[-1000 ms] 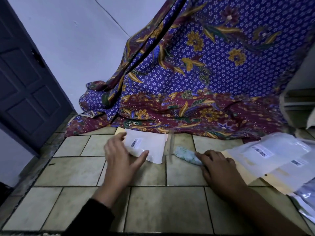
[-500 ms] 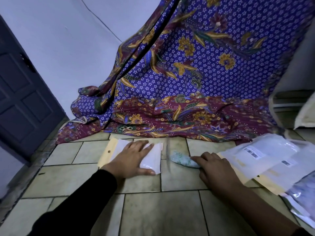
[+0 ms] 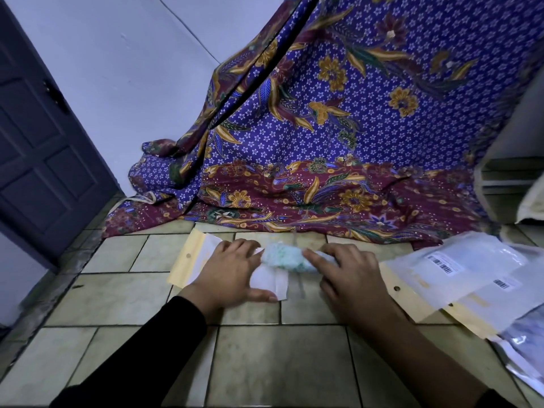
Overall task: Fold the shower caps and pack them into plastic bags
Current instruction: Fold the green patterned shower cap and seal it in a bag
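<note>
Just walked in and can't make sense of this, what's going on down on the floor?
A person is packing on the tiled floor. The left hand presses a plastic bag flat, while the right hand holds a folded shower cap at the bag's open end; it does not look fully inside yet. More bags lie to the right.

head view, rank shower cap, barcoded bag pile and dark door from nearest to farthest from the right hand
1. shower cap: at the fingertips of the right hand, just to its left.
2. barcoded bag pile: on the floor tiles to its right.
3. dark door: far left, by the wall.
</note>
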